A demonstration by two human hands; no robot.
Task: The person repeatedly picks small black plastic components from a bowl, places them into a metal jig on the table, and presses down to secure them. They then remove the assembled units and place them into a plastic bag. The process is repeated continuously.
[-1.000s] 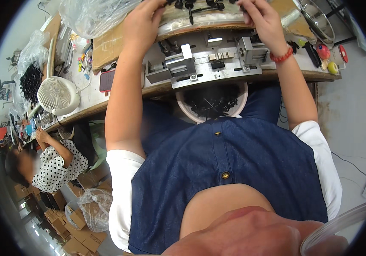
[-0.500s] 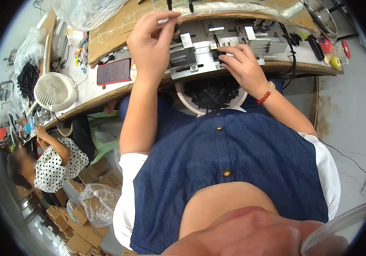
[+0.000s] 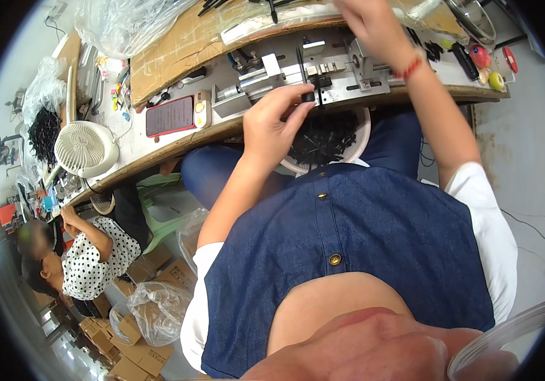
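My left hand (image 3: 275,122) is closed at the front edge of the metal fixture (image 3: 345,94), thumb and forefinger pinching a small black plastic part (image 3: 309,96). Just beyond those fingertips a thin black rod (image 3: 300,63) sticks up; whether it belongs to the pinched part I cannot tell. A black block (image 3: 323,81) sits on the fixture beside it. My right hand (image 3: 374,28), with a red bead bracelet at the wrist, reaches over the fixture toward the far side. Its fingertips are cut off by the upper edge of the picture.
Below the table edge, a pale basket (image 3: 364,136) holds many black pieces. Left of the fixture lie a red-edged phone (image 3: 169,117) and a white fan (image 3: 86,149). Cardboard (image 3: 171,57) and plastic film (image 3: 126,25) cover the back. Another person (image 3: 94,254) sits at far left.
My left hand has come down and right, from the fixture's left end to its front middle. My right hand has left the black part on the fixture and moved up and away.
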